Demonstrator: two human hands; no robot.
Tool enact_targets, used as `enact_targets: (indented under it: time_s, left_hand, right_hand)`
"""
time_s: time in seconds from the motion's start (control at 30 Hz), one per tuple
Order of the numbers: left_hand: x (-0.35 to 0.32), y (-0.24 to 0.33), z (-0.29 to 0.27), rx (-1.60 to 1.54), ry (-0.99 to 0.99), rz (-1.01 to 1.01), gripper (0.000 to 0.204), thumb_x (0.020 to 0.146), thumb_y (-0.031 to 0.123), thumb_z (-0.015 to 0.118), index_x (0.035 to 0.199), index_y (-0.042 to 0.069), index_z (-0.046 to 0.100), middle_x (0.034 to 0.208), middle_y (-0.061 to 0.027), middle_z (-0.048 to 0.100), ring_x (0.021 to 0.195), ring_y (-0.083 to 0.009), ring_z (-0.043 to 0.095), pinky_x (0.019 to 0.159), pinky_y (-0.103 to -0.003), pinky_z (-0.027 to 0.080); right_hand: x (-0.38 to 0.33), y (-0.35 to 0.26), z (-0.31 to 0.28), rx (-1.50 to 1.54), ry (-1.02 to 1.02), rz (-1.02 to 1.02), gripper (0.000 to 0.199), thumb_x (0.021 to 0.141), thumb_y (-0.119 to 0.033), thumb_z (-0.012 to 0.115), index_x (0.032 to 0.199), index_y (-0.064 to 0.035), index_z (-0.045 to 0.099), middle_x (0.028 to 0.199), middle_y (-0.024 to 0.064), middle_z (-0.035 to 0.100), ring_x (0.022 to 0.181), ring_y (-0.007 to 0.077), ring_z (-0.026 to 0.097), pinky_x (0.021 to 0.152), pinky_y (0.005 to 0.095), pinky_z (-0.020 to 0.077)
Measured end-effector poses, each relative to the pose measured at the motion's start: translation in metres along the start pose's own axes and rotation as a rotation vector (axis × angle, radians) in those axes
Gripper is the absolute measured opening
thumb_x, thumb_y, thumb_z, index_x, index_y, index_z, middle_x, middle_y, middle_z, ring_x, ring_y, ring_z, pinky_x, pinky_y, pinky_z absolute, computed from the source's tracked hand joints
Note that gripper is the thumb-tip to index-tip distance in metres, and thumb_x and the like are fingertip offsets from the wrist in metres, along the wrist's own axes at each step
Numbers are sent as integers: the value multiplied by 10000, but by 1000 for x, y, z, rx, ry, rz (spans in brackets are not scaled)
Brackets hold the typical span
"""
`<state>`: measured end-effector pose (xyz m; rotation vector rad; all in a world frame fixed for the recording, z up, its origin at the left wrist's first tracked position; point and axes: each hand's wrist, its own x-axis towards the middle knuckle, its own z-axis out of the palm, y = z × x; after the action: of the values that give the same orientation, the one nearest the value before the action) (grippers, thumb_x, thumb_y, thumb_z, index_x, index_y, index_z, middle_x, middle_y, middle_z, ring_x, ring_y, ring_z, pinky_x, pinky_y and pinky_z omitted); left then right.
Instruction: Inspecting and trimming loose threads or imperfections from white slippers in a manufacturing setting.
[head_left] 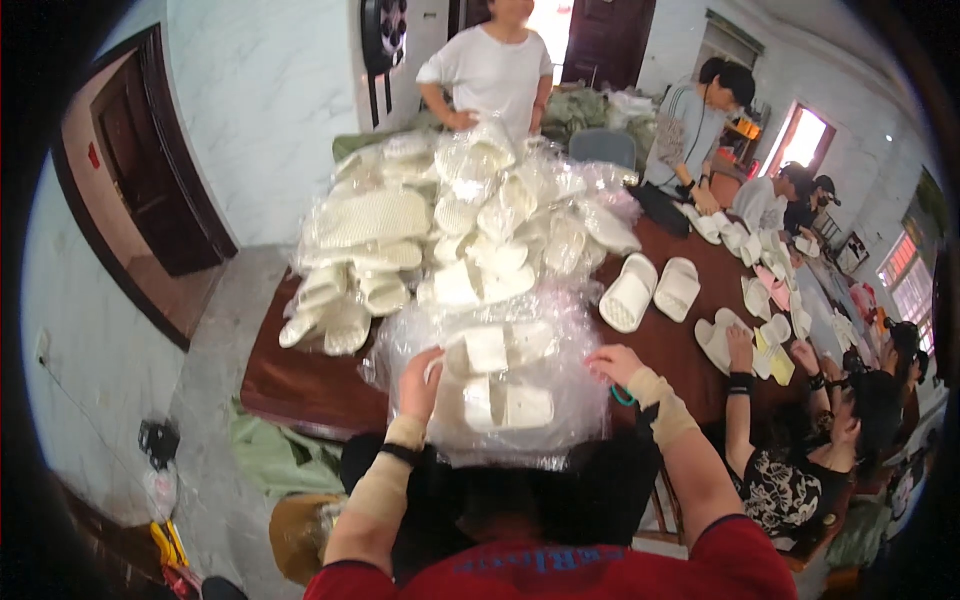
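Loosely curled, the left hand point(418, 386) and right hand point(616, 366) flank broad-strapped white slippers point(487, 350) amid crinkled clear plastic point(578, 400); whether either grip pinches it, I cannot tell

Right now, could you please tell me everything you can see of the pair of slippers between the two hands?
The pair of slippers is off-white with broad straps, looking like moulded plastic or foam. They lie side by side, straps up, lengths running left to right, amid clear plastic; whether inside it is unclear. The left hand is near one end, the right hand beyond the other.
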<state>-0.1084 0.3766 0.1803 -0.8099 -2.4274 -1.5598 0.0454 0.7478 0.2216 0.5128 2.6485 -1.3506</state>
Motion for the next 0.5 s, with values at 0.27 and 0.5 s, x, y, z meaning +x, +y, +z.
enact_targets:
  time_s: [0.27, 0.5]
  left_hand:
    - [0, 83, -25, -162, -629, -10, 239, 949, 231, 612, 998, 13, 696, 875, -60, 729, 822, -112, 677, 759, -257, 517]
    - [-7, 89, -16, -39, -726, 48, 222, 943, 227, 620, 1023, 36, 700, 887, -72, 730, 831, -136, 697, 741, -273, 530]
  right_hand:
    - [-24, -82, 10, 59, -288, -160, 246, 916, -291, 582, 954, -75, 694, 706, 33, 652, 589, 113, 603, 525, 259, 475]
    - [-20, -83, 28, -100, -301, -228, 247, 932, -283, 573, 969, -65, 685, 675, 41, 643, 559, 133, 600, 546, 299, 490]
